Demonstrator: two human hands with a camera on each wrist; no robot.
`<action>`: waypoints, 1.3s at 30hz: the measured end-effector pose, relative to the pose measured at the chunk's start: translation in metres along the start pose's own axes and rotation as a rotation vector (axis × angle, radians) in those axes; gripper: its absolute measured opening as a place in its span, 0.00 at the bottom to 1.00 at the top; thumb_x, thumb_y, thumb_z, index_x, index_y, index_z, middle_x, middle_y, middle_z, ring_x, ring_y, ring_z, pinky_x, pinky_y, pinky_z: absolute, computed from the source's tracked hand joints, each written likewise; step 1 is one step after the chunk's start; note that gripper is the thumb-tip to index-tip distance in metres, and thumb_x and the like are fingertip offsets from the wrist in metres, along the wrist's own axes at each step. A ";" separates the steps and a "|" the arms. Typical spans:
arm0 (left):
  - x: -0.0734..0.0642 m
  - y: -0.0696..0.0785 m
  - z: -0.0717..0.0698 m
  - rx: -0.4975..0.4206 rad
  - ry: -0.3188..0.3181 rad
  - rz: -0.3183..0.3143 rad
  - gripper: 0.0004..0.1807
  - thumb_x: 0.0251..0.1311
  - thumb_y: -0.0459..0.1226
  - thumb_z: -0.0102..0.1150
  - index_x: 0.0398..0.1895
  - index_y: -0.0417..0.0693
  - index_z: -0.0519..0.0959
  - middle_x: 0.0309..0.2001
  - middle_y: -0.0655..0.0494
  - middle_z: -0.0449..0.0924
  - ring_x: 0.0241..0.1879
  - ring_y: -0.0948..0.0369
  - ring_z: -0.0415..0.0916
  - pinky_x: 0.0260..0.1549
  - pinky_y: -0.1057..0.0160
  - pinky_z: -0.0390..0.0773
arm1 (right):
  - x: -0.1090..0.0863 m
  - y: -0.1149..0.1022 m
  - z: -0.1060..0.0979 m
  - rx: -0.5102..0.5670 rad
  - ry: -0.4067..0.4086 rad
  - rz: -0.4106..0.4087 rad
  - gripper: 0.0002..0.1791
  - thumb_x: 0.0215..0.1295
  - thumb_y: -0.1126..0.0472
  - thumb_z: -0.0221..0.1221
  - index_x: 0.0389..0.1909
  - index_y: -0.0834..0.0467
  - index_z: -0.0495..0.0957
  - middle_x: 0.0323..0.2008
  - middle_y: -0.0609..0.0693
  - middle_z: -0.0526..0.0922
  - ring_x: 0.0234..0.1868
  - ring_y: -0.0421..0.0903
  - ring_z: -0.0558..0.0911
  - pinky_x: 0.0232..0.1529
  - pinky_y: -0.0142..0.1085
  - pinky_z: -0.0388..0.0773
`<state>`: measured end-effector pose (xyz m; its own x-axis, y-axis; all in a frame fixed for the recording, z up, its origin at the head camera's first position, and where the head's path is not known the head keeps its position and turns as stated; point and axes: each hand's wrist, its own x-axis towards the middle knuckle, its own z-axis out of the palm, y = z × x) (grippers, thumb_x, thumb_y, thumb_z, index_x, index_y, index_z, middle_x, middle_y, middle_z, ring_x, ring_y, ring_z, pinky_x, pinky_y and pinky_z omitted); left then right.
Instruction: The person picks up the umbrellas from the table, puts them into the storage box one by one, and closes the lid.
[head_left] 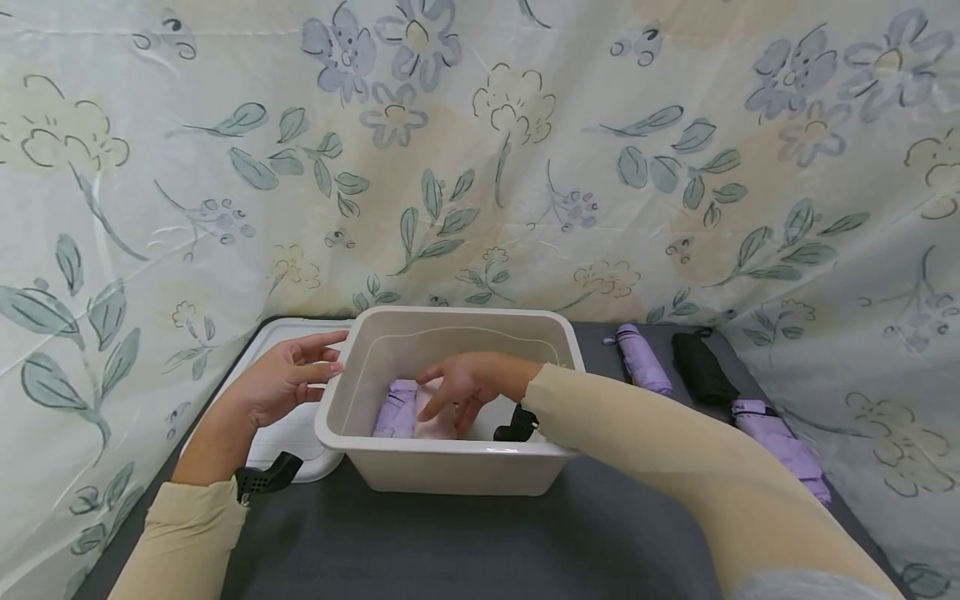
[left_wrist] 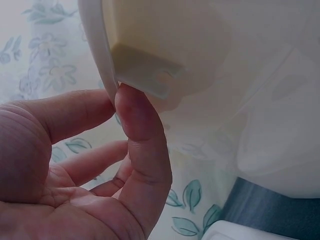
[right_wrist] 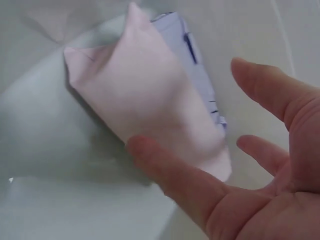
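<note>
A beige plastic bin [head_left: 450,471] stands in the middle of the table. Its left rim is pinched between the thumb and a finger of my left hand [head_left: 288,379], seen close in the left wrist view [left_wrist: 142,150]. Inside, a pale pink pouch-like thing [right_wrist: 140,95] lies against a folded lavender umbrella [head_left: 395,408]. My right hand [head_left: 468,387] reaches into the bin with fingers spread over the pink thing. In the right wrist view its fingers [right_wrist: 170,175] are apart, one at the edge of the pink thing; contact is hard to tell.
A white lid [head_left: 281,446] lies left of the bin, partly behind it. To the right lie a lavender folded umbrella [head_left: 642,360], a black one [head_left: 702,367] and another lavender one [head_left: 783,446]. A flowered curtain encloses the dark grey table [head_left: 450,546].
</note>
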<state>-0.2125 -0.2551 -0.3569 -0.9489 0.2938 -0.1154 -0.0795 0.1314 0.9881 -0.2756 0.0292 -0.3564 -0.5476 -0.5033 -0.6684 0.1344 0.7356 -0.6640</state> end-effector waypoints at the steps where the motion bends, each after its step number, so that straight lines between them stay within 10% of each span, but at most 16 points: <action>1: 0.000 0.000 0.000 0.003 -0.001 0.001 0.39 0.71 0.35 0.60 0.81 0.40 0.54 0.46 0.61 0.81 0.45 0.65 0.84 0.45 0.62 0.87 | -0.001 0.000 -0.001 -0.008 -0.004 -0.003 0.45 0.63 0.59 0.71 0.79 0.46 0.61 0.73 0.63 0.66 0.48 0.63 0.86 0.55 0.54 0.83; 11: 0.001 -0.001 0.000 0.000 -0.006 0.018 0.38 0.72 0.33 0.59 0.81 0.40 0.55 0.45 0.60 0.81 0.43 0.66 0.84 0.44 0.62 0.87 | -0.035 0.000 -0.021 0.021 0.005 -0.090 0.43 0.63 0.57 0.71 0.78 0.43 0.63 0.78 0.56 0.62 0.62 0.70 0.79 0.57 0.57 0.82; 23: 0.002 -0.002 0.001 0.005 0.006 0.019 0.38 0.71 0.33 0.60 0.80 0.39 0.56 0.46 0.60 0.80 0.43 0.65 0.85 0.45 0.62 0.87 | -0.091 0.020 -0.048 0.099 0.078 -0.335 0.36 0.68 0.60 0.66 0.75 0.45 0.67 0.67 0.57 0.77 0.62 0.54 0.82 0.60 0.51 0.81; 29: 0.002 -0.001 0.000 0.007 0.010 0.021 0.38 0.71 0.33 0.59 0.80 0.38 0.55 0.46 0.61 0.81 0.43 0.65 0.85 0.44 0.62 0.87 | -0.118 0.040 -0.055 0.209 0.204 -0.485 0.33 0.69 0.62 0.65 0.74 0.52 0.69 0.69 0.58 0.75 0.67 0.59 0.79 0.60 0.50 0.81; 39: 0.001 0.000 0.001 0.029 0.010 0.014 0.38 0.71 0.34 0.59 0.80 0.38 0.55 0.46 0.60 0.80 0.44 0.65 0.84 0.45 0.61 0.87 | -0.143 0.086 -0.054 0.206 0.671 -0.682 0.26 0.69 0.55 0.66 0.67 0.52 0.76 0.66 0.49 0.80 0.67 0.48 0.79 0.62 0.37 0.80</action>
<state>-0.2133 -0.2535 -0.3575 -0.9529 0.2863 -0.0999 -0.0570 0.1544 0.9864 -0.2300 0.1887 -0.3003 -0.9089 -0.3818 0.1678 -0.2788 0.2572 -0.9253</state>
